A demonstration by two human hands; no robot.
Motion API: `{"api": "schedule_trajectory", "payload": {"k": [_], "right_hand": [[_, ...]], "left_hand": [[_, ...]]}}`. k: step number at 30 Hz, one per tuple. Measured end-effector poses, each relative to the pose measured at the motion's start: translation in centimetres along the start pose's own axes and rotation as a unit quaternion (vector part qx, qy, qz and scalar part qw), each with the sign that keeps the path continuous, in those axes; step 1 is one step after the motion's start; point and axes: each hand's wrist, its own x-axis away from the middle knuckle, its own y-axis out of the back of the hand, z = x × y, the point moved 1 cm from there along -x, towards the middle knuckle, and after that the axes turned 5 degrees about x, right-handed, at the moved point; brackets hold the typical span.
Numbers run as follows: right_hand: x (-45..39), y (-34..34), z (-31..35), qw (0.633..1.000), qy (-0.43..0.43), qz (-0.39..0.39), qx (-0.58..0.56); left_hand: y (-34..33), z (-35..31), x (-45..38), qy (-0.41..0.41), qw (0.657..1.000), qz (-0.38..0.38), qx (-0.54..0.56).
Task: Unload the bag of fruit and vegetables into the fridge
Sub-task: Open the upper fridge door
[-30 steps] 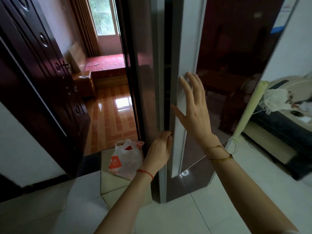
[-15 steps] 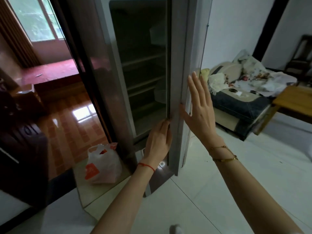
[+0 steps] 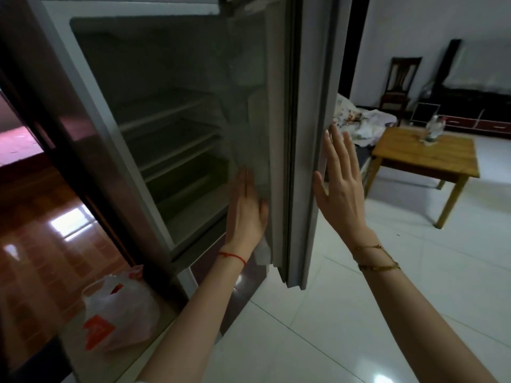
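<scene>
Left hand (image 3: 246,214) and right hand (image 3: 341,186) raised, fingers straight, forearms extended.

A dim room: pale tiles on your right, red-brown boards on your left.

Under you and out to your right runs a glossy white tile floor (image 3: 414,272). On it stands a low wooden table (image 3: 425,156) with a small glass object (image 3: 432,131) on top, too blurred to name. Behind it a dark wooden chair (image 3: 398,81) stands against the pale wall (image 3: 401,29), and a long dark cabinet (image 3: 475,106) runs along the far side. Rumpled bedding (image 3: 359,120) lies heaped beside the table. To your left, a polished reddish floor (image 3: 41,244) mirrors bright daylight.
</scene>
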Motion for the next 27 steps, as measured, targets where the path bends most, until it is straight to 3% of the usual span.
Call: {"api": "schedule_trajectory", "payload": {"k": [9, 13, 27], "right_hand": [[-0.8, 1.0, -10.5, 0.998, -0.049, -0.025, 0.033], [-1.8, 1.0, -16.1, 0.997, -0.053, -0.018, 0.054], [-6.0, -1.5, -31.5, 0.992, -0.088, 0.085, 0.003]], "left_hand": [[-6.4, -5.7, -2.2, -0.068, 0.997, 0.036, 0.013], [-9.6, -8.4, -3.5, -0.089, 0.996, 0.015, 0.024], [-21.3, -17.0, -10.4, -0.094, 0.994, -0.035, -0.038]]}}
